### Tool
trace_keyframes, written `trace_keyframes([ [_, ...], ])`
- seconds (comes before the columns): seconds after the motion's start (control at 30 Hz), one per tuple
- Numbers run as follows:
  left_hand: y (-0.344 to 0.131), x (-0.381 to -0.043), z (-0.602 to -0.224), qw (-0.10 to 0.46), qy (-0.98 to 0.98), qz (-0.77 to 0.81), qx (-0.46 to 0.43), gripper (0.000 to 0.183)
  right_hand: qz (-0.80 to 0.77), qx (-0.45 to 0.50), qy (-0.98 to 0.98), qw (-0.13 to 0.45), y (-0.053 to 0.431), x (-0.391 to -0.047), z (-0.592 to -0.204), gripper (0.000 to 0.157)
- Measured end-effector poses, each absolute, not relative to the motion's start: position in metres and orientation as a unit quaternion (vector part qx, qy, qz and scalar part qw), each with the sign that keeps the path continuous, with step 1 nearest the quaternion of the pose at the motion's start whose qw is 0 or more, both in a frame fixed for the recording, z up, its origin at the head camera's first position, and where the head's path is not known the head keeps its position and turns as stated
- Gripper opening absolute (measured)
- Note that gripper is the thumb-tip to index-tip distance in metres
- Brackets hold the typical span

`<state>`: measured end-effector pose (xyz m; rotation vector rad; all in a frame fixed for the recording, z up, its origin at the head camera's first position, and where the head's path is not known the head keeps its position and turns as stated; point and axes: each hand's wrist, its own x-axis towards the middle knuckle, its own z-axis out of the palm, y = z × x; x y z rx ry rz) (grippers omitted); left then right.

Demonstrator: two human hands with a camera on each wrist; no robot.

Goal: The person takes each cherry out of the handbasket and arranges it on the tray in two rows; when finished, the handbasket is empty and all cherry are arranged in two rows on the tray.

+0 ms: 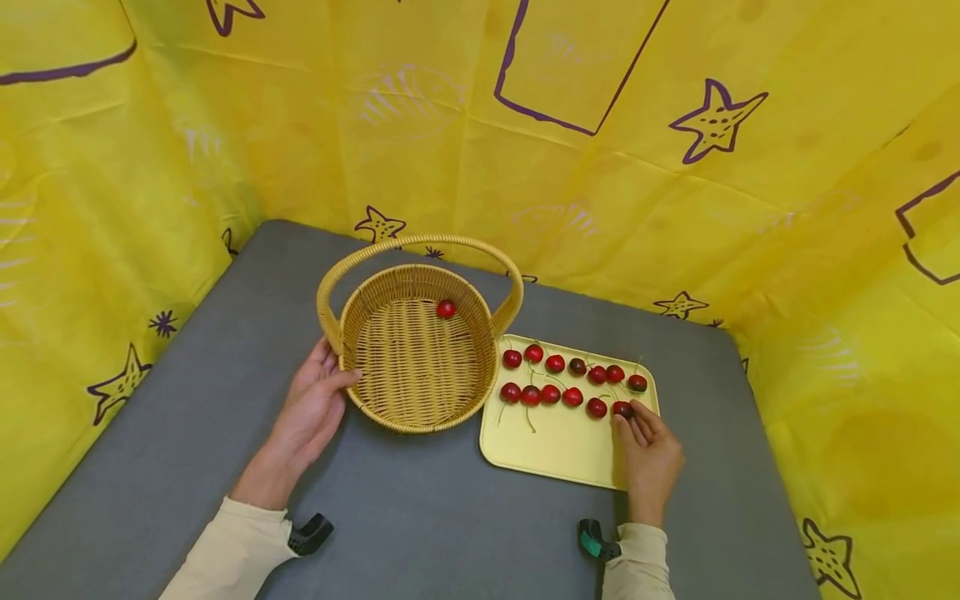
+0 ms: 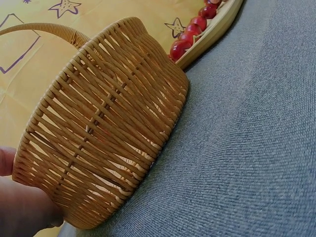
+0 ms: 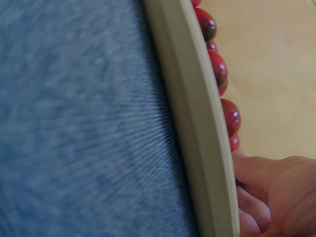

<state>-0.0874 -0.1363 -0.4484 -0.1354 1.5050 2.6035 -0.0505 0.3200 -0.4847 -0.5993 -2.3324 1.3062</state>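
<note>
A round wicker basket [image 1: 405, 367] with an arched handle stands left of centre in the head view, a single red cherry [image 1: 446, 309] inside near its back right wall. My left hand [image 1: 311, 408] grips the basket's left side, thumb over the rim and fingers outside. To the right, a pale yellow tray [image 1: 555, 454] carries two rows of dark red cherries [image 1: 551, 394], some with stems. At the right end of the front row, my right hand [image 1: 652, 454] pinches a cherry [image 1: 622, 409] between thumb and fingers. In the right wrist view the fingers mostly hide that cherry.
A grey cloth-covered table [image 1: 435, 517] lies under everything. Yellow sheeting [image 1: 450, 167] with starfish drawings hangs around the back and sides. The tray's left edge sits close against the basket's right side. Dark bands [image 1: 310, 534] are worn at both wrists.
</note>
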Motion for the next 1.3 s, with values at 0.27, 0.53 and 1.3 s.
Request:
trace_keyframes([
  [0.27, -0.138, -0.087, -0.448, 0.06, 0.496, 0.865, -0.044, 0.089, 0.444, -0.195, -0.852, 0.2, 0.318, -0.052, -0.49, 0.038],
  [0.53, -0.141, -0.087, -0.448, 0.057, 0.493, 0.867, -0.047, 0.09, 0.43, -0.186, -0.861, 0.197, 0.314, -0.053, -0.479, 0.04],
  [1.3, -0.137, -0.086, -0.448, 0.062, 0.49, 0.868, -0.048, 0.087, 0.604, 0.118, -0.783, 0.093, 0.156, -0.111, -0.381, 0.044],
])
